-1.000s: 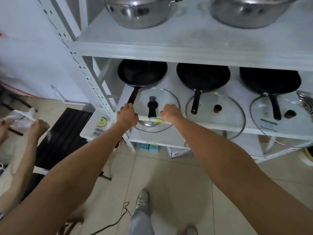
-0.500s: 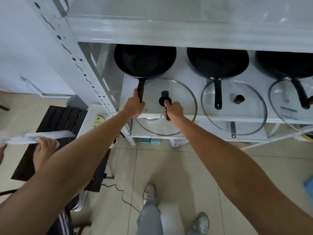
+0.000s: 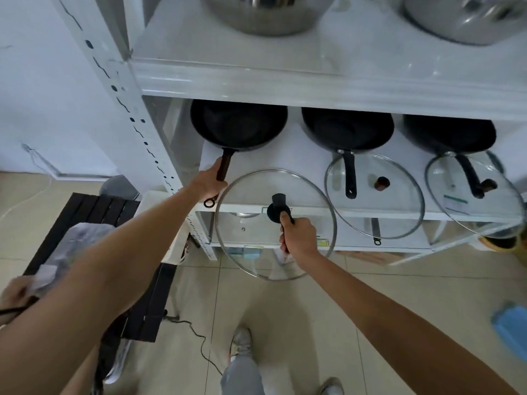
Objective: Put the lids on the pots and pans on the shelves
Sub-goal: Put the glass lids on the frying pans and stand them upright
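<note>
Now | left hand [image 3: 207,182] grips pan handle [image 3: 224,168] | right hand [image 3: 299,236] clamps lid handle [image 3: 281,208]

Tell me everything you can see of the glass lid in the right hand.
The glass lid is a round, clear dome with a thin metal rim and a black knob at its centre. The right hand has a closed grip on that knob and holds the lid tilted, in front of the shelf edge, off the shelf. Nothing else touches it. It is not yet on the left pan, whose handle the left hand holds.
</note>
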`<state>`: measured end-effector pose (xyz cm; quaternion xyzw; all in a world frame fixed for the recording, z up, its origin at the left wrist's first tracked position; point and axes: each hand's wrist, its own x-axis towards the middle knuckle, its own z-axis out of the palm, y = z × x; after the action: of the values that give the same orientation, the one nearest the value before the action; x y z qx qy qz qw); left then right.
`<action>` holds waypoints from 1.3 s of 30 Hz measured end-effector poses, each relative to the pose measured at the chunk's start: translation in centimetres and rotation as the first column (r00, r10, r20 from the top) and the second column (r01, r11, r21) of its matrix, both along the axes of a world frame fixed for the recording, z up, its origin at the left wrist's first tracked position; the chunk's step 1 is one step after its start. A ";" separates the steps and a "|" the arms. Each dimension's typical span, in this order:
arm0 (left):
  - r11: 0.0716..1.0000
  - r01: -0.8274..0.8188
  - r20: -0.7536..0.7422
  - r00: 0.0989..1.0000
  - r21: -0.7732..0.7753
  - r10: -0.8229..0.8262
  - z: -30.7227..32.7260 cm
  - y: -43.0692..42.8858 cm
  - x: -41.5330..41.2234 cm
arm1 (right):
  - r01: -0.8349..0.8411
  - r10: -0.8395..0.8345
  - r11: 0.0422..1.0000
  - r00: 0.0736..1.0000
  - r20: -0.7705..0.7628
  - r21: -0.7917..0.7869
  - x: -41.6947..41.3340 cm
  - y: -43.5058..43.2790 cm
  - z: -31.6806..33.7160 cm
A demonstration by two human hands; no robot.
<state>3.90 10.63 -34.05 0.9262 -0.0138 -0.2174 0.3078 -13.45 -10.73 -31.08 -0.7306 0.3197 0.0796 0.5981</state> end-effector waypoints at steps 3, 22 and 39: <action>0.997 -0.041 -0.028 0.999 -0.069 0.039 0.6 0.2 -0.6 | -0.055 0.057 0.998 0.997 0.051 -0.039 -0.6 -0.9 2.4; 0.992 -0.116 -0.010 0.993 -0.048 0.116 0.9 -3.6 -13.2 | -0.037 0.028 0.997 0.990 0.140 0.061 13.2 2.5 6.1; 0.993 -0.018 -0.032 0.999 -0.117 0.015 -0.4 -2.6 -13.4 | -0.130 0.127 0.991 0.988 0.089 0.023 23.2 6.6 2.2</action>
<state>-9.54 8.00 -34.46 0.9031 -0.0141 -0.2279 0.3637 9.76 -4.15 -28.89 -0.7438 0.2442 0.0906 0.6156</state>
